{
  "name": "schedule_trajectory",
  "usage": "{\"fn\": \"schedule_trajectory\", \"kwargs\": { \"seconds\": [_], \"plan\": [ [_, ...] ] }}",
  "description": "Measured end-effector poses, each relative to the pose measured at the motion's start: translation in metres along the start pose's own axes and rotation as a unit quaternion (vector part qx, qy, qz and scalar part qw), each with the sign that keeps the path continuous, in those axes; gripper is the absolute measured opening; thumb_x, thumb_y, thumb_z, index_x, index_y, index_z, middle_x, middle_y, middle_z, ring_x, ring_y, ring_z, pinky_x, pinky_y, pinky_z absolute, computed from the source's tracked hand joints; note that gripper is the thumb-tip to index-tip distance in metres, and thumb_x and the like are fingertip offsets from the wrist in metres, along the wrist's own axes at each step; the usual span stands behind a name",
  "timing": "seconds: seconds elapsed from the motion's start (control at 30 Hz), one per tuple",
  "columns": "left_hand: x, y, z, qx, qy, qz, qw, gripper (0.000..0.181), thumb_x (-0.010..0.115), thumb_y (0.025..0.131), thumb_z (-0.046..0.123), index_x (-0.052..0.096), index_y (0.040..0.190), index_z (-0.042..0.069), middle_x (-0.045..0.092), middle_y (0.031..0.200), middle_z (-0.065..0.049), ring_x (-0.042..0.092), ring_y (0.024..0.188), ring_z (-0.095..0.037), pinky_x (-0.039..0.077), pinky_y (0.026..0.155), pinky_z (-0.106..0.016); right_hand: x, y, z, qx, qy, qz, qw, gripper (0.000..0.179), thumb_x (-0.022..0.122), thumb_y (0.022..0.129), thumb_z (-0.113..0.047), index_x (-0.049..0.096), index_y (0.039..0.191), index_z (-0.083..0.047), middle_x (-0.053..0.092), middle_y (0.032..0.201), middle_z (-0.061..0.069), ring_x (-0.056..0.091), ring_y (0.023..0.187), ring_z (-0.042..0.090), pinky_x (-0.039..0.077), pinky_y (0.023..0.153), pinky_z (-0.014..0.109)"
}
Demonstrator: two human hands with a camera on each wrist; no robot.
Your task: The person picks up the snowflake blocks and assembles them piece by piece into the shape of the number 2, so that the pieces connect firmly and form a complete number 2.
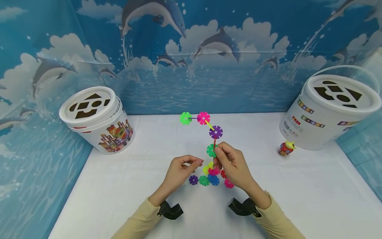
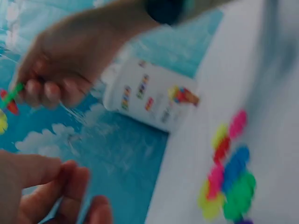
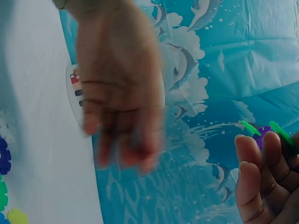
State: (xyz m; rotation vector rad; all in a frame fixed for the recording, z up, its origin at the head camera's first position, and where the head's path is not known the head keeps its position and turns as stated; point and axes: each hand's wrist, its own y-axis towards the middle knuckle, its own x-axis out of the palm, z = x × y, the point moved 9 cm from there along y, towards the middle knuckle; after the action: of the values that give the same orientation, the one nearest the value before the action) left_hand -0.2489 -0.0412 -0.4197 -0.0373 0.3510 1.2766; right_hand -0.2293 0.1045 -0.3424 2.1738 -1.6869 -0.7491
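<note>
Pinching the green disc (image 1: 211,150) at the centre of the head view, the right hand (image 1: 235,162) holds up a disc chain (image 1: 216,132) that runs upward, then left. I judge the step as lengthening it; the next move calls for a fresh piece, slot lined up to slot. Left hand (image 1: 181,169), beside it: fingers relaxed and bent, no piece visible in them. Loose discs (image 1: 213,180) lie at lower centre, some screened by the right hand. Buckets (image 1: 98,119) stand mid-left and upper right, a toy figure (image 1: 286,148) by the latter, all out of the way.

Left wrist view: loose discs at lower right, blurred.

Right wrist view: left hand blurred mid-frame, hiding most of a bucket; chain pieces show at right.
</note>
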Motion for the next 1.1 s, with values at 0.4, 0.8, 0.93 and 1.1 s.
{"fn": "schedule_trajectory", "kwargs": {
  "seconds": [0.4, 0.8, 0.93, 1.1],
  "plan": [
    [0.013, -0.005, -0.055, 0.004, 0.296, -0.072, 0.9524, 0.041, 0.082, 0.074, 0.032, 0.071, 0.107, 0.011, 0.063, 0.103, -0.001, 0.051, 0.094, -0.018, 0.044, 0.079, -0.031, -0.005, -0.002, -0.006, 0.019, 0.015, 0.004, 0.9997, 0.016, 0.045, 0.097, 0.005, 0.054, 0.086, -0.002, 0.054, 0.066, 0.004, 0.054, 0.055, 0.019, 0.052, 0.051, 0.027],
    [0.014, -0.002, -0.067, 0.007, 0.268, -0.081, 0.9599, 0.020, 0.083, 0.073, 0.023, 0.071, 0.086, 0.014, 0.055, 0.078, 0.004, 0.042, 0.072, -0.011, 0.036, 0.065, -0.025, -0.014, 0.002, -0.015, 0.016, 0.113, -0.008, 0.9935, 0.024, 0.031, 0.102, 0.000, 0.048, 0.084, 0.001, 0.050, 0.063, 0.008, 0.055, 0.053, 0.019, 0.051, 0.052, 0.028],
    [0.015, -0.001, -0.065, 0.015, 0.267, -0.087, 0.9597, 0.015, 0.082, 0.075, 0.021, 0.071, 0.082, 0.014, 0.056, 0.076, 0.004, 0.042, 0.071, -0.011, 0.036, 0.064, -0.025, -0.016, 0.002, -0.016, 0.012, 0.168, -0.023, 0.9855, 0.026, 0.028, 0.102, -0.002, 0.047, 0.084, 0.002, 0.047, 0.064, 0.008, 0.055, 0.054, 0.018, 0.050, 0.056, 0.028],
    [0.014, -0.001, -0.066, 0.010, 0.263, -0.098, 0.9598, 0.022, 0.084, 0.072, 0.024, 0.070, 0.085, 0.013, 0.055, 0.078, 0.004, 0.042, 0.073, -0.012, 0.037, 0.065, -0.026, -0.015, 0.002, -0.016, 0.013, 0.235, -0.053, 0.9705, 0.028, 0.027, 0.103, -0.005, 0.049, 0.086, -0.004, 0.044, 0.064, 0.009, 0.055, 0.055, 0.016, 0.050, 0.061, 0.027]
  ]
}}
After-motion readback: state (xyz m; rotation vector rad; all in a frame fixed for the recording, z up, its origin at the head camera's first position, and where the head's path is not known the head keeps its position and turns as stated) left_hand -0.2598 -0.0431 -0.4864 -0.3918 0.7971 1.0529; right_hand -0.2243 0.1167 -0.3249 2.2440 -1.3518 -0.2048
